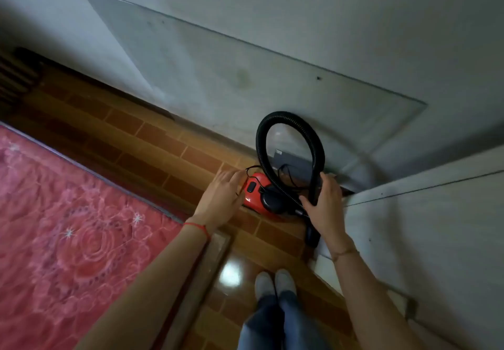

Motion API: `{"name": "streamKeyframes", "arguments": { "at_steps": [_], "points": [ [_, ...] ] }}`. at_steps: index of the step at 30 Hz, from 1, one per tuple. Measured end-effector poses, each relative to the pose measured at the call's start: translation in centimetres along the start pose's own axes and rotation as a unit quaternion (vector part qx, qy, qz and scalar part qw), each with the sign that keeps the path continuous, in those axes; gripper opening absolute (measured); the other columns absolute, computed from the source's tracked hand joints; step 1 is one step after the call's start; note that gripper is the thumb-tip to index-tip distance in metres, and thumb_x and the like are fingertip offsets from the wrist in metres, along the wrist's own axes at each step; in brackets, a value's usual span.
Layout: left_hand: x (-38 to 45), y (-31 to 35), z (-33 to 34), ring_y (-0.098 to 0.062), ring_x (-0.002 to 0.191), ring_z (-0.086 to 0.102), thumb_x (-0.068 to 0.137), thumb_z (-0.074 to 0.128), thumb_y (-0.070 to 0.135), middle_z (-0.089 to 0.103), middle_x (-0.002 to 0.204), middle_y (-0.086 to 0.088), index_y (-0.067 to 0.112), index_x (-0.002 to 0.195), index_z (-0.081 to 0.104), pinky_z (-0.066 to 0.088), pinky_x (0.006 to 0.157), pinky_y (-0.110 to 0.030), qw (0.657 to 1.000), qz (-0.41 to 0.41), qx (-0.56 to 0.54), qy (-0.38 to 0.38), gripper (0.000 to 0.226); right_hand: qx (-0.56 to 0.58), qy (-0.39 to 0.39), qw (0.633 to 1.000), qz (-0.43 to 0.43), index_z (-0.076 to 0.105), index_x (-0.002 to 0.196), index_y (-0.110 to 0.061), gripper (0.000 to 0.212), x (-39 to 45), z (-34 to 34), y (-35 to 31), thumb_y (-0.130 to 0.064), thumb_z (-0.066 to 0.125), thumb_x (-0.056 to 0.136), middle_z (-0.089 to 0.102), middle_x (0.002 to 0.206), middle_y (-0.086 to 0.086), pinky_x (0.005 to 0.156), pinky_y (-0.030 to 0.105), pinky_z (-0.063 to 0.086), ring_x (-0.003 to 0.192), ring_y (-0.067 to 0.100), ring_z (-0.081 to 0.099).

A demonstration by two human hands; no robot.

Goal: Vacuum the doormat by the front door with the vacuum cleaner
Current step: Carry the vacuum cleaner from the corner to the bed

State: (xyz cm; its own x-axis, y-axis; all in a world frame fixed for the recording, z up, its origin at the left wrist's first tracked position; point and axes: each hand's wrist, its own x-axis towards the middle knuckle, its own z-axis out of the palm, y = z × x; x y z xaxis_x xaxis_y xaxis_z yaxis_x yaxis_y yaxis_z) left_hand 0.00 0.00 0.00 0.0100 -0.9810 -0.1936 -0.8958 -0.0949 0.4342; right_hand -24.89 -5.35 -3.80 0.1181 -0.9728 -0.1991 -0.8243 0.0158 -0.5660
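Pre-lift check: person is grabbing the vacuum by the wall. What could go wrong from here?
1. The glass sheet leans on the wall right behind the hose; swinging the loop could knock it.
2. The thin black cord lies loose over the red vacuum body near the left hand; it may snag.
3. The right hand grips only the hose, which could strain it.

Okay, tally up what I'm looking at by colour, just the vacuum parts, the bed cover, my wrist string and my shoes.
Red or pink: 3 (vacuum cleaner body, floral bed cover, wrist string)
Black: 2 (hose, thin power cord)
White or grey: 2 (shoes)
Total: 7
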Motion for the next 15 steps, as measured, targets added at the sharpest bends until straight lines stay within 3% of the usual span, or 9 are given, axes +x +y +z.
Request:
{"name": "streamKeyframes", "arguments": {
  "at_steps": [6,11,15],
  "points": [
    [4.7,-4.1,10.3,-0.023,0.135,0.039,0.093,0.058,0.02,0.046,0.144,-0.006,0.012,0.144,0.041,0.016,0.118,-0.031,0.998,-0.005,0.017,-0.066,0.054,-0.028,-0.023,0.998,0.05,0.012,0.153,-0.004,0.107,3.6,7.1,5.1,-0.03,0.081,0.076,0.023,0.156,0.015,0.117,0.041,0.028,0.144,0.029,0.021],
    [8.2,-7.4,18.7,-0.024,0.139,0.032,0.091,0.059,0.017,0.039,0.149,-0.01,0.008,0.148,0.032,0.014,0.12,-0.033,0.992,0.017,0.059,-0.114,0.064,-0.048,0.0,0.997,0.067,-0.002,0.153,-0.001,0.127,5.5,12.8,9.5,-0.04,0.084,0.069,0.009,0.16,0.018,0.116,0.032,0.011,0.147,0.029,0.011],
    [11.0,-9.1,24.4,-0.023,0.143,0.023,0.091,0.057,0.017,0.032,0.153,-0.01,0.006,0.15,0.027,0.011,0.12,-0.032,0.989,0.025,0.081,-0.125,0.067,-0.023,0.02,0.998,0.063,-0.009,0.153,-0.003,0.135,7.1,16.7,12.2,-0.039,0.087,0.065,0.002,0.161,0.016,0.117,0.034,0.013,0.148,0.028,0.009]
  ]
}}
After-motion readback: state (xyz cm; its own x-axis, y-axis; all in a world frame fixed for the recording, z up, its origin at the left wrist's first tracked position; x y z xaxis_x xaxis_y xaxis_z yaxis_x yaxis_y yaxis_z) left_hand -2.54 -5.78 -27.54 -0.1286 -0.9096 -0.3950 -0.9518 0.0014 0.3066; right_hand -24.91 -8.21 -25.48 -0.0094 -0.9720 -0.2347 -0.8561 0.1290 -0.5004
